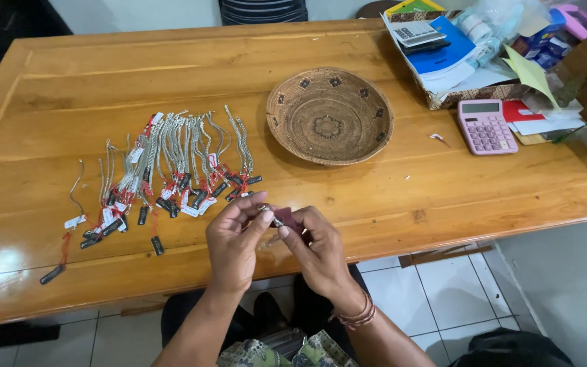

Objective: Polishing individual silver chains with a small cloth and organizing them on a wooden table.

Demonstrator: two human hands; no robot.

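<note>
A small dark red cloth [292, 221] is pinched between the fingertips of the right hand [317, 255], with a short piece of silver chain [268, 216] caught at its upper left edge; both sit over the near edge of the wooden table [388, 197], in the gap between the two hands. The right hand is closed to a pinch, thumb and forefinger bearing on the cloth, the remaining fingers curled under it. The left hand [234, 243] is likewise drawn to a pinch, its thumb and forefinger meeting on the end of the chain, just beside the right hand's fingertips and touching the same item. How much of the chain lies inside the cloth cannot be told. A beaded bracelet [354, 317] circles the right wrist. Beyond and to the left of the left hand lies a spread of silver chains [178, 160] in rough rows, each carrying small red, white and black tags at the near end. One thin chain [75, 189] lies apart at the far left of that spread. Directly beyond the right hand, well apart from it, rests a round woven basket [330, 115]. Further right of that hand stands a pink calculator [486, 126], and behind it a patterned box of papers [443, 54] with a grey calculator on top.
</note>
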